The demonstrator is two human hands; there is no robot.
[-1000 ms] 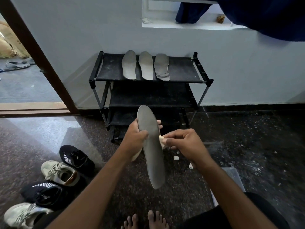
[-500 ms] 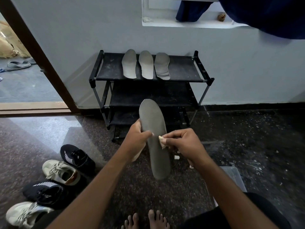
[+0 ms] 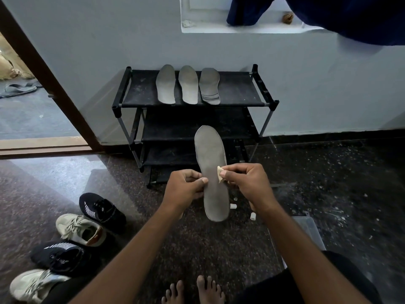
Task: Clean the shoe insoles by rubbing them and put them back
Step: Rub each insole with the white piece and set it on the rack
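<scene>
**Insole (image 3: 211, 172), grey, one of four: in hand for rubbing**

Item. Flat grey insole held nearly upright in the air between both hands. The toe end rises above the grip and the heel end hangs below it.

Hold. The left hand (image 3: 184, 189) pinches the insole's left edge at about mid-length, thumb on the face and fingers curled behind. This probably braces the soft sheet so it does not fold under pressure. The right hand (image 3: 245, 183) is closed on a small pale rubbing piece (image 3: 220, 173), pinched between thumb and fingertips and set against the face near the right edge, opposite the left thumb. Working next to the brace likely keeps the surface firm.

Companions. Three insoles (image 3: 188, 84) lie side by side on the top shelf of the shoe rack (image 3: 241, 91), well beyond the grip. Whether they are cleaned cannot be told.

Destination. Four shoes (image 3: 80, 229) are lined up on the floor (image 3: 219, 249), below and to the left of the left hand, within reach for refitting.

Debris. Small white bits (image 3: 233, 206) lie on the floor just under the right hand.

Status. Judged mid-clean; no insole has been refitted.
</scene>
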